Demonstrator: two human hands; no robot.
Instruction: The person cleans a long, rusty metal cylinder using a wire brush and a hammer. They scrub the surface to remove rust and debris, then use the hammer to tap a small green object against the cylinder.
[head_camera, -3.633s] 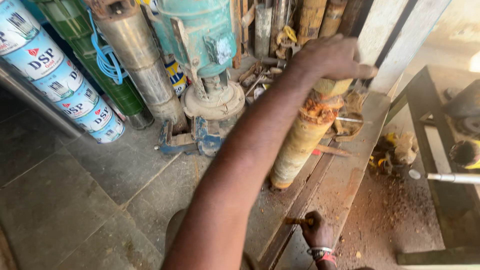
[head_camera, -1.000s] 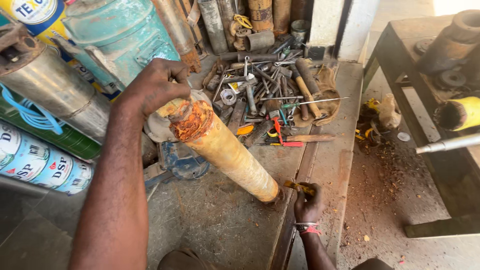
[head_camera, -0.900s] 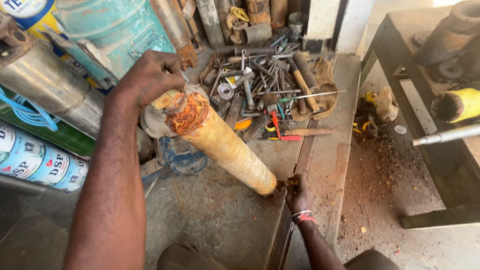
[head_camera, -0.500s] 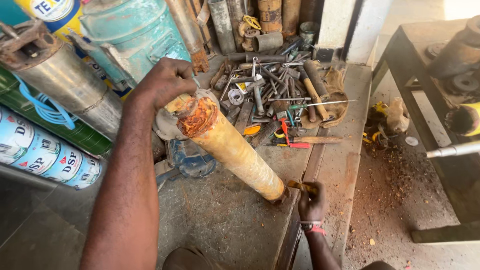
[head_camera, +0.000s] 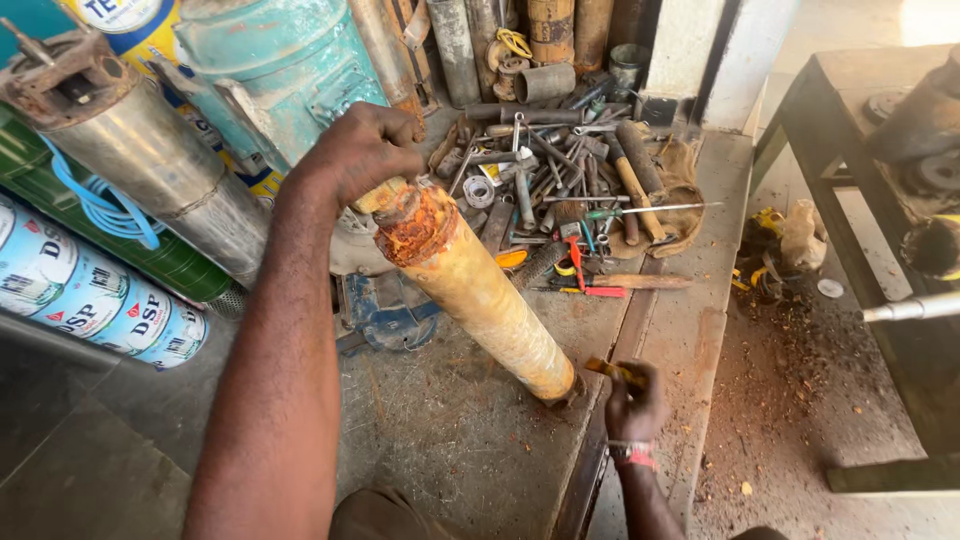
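Rusty pump cylinder (head_camera: 480, 300) barely shifted, top now tilted slightly further left. Left hand (head_camera: 365, 150) clenched around corroded top. Right hand (head_camera: 635, 400) closed on small yellow-handled tool (head_camera: 612, 370) beside cylinder base, tool pile (head_camera: 570, 200) behind.

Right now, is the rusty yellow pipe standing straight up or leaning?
Leaning: the pipe tilts, its top held by the left hand, its bottom on the floor.

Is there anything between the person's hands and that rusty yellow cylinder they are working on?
Nothing visible. The left hand grips the rusty top end of the rusty yellow cylinder directly. The right hand holds a small yellowish tool beside the cylinder's lower end. The pile of loose tools lies behind, out of the way.
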